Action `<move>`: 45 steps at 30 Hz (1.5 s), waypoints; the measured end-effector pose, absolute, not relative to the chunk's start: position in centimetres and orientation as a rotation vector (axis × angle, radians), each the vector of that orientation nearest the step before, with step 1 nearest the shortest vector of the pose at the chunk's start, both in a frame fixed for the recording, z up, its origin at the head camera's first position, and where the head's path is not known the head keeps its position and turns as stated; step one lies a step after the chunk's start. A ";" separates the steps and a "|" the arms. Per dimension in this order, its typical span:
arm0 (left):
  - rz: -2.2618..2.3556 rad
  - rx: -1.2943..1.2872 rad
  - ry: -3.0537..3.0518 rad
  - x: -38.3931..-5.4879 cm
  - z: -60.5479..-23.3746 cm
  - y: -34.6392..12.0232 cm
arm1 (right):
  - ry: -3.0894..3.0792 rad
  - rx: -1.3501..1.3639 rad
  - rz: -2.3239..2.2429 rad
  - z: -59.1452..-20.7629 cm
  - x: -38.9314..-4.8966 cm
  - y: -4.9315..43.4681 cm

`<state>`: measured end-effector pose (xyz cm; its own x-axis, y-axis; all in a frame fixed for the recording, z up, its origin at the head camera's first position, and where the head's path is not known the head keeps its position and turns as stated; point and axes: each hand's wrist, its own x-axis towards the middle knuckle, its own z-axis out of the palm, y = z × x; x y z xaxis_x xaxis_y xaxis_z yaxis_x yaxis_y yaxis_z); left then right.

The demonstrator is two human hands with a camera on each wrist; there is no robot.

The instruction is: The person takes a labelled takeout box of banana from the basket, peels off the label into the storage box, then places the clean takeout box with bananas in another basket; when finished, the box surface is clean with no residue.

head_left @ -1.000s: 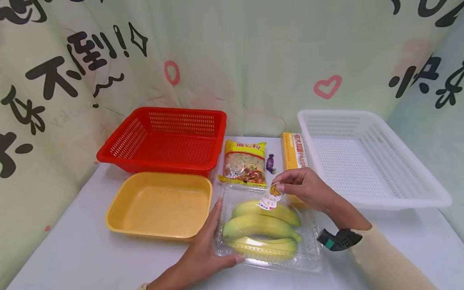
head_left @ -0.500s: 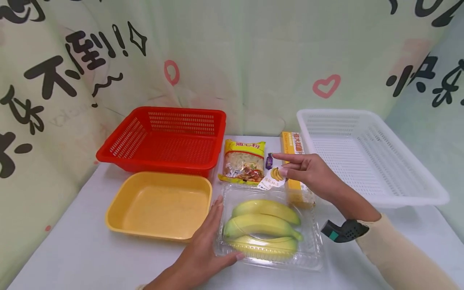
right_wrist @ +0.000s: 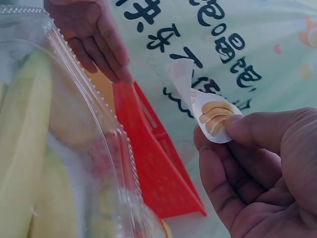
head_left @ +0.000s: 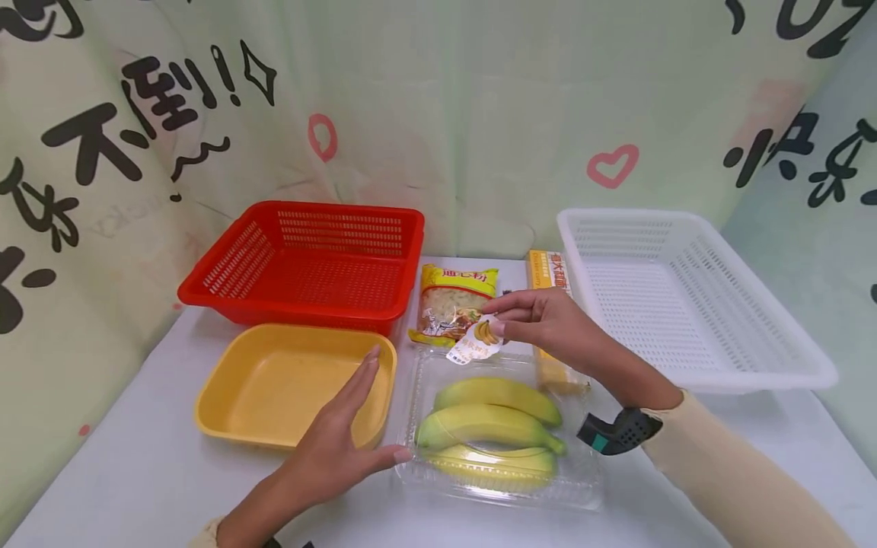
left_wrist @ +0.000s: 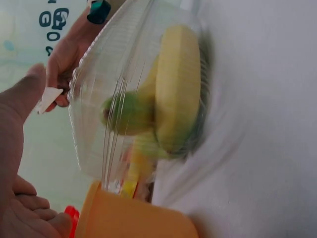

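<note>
In the head view a clear plastic clamshell box [head_left: 582, 487] holds several bananas [head_left: 483, 426]. Above its far edge my right hand [head_left: 548, 323] pinches a white sticker [head_left: 476, 342] printed with bananas between thumb and fingers. The sticker's free end curls and twists in the right wrist view, where the banana picture [right_wrist: 215, 118] faces the camera. My left hand [head_left: 336, 438] is off to the box's left with its fingers stretched out, the fingertips over the yellow basin's rim. Its thumb tip is right at the box's near left corner.
A yellow basin [head_left: 233, 426] stands left of the box, with a red basket [head_left: 308, 320] behind it. A yellow pasta bag [head_left: 448, 293] and a pasta box [head_left: 548, 266] lie behind the clamshell. At the right is a white basket [head_left: 754, 380]. A printed curtain [head_left: 466, 114] closes the back.
My right hand has lifted the sticker away from the clamshell, then moved left with it. The left hand has let go of the box's left side and shifted left over the basin's rim.
</note>
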<state>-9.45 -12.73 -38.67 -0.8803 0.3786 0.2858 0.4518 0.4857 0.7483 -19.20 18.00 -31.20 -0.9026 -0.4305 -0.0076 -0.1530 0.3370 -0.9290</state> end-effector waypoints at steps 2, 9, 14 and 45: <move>-1.340 -0.728 -2.655 -9.6 -38.7 -13.6 | 2.319 -0.529 -1.583 -31.2 -19.4 17.3; -1.244 -0.739 -2.733 -10.0 -38.3 -15.5 | 2.292 -0.583 -1.581 -31.3 -20.0 15.5; -1.166 -0.668 -2.825 -10.2 -37.8 -17.0 | 2.284 -0.632 -1.558 -31.3 -20.0 14.2; -0.969 -0.350 -2.954 -10.6 -36.6 -26.1 | 2.245 -0.757 -1.501 -31.4 -20.6 8.0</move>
